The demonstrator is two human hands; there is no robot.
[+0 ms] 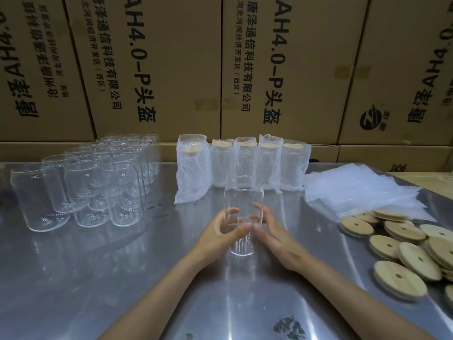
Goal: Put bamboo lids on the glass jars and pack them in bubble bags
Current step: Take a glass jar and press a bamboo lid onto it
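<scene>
A clear glass jar (243, 200) without a lid stands upright on the steel table in the middle. My left hand (221, 231) grips its lower body, fingers curled round it. My right hand (272, 231) lies against the jar's right side with fingers nearly straight. Several empty glass jars (93, 182) stand grouped at the left. Several jars with bamboo lids sit in bubble bags (242, 165) in a row behind. A pile of bamboo lids (404, 244) lies at the right. Flat bubble bags (360, 190) are stacked at the back right.
The shiny steel table (122, 278) reflects the light and has a dark stain near its front edge. Large printed cardboard boxes (220, 69) form a wall right behind the table.
</scene>
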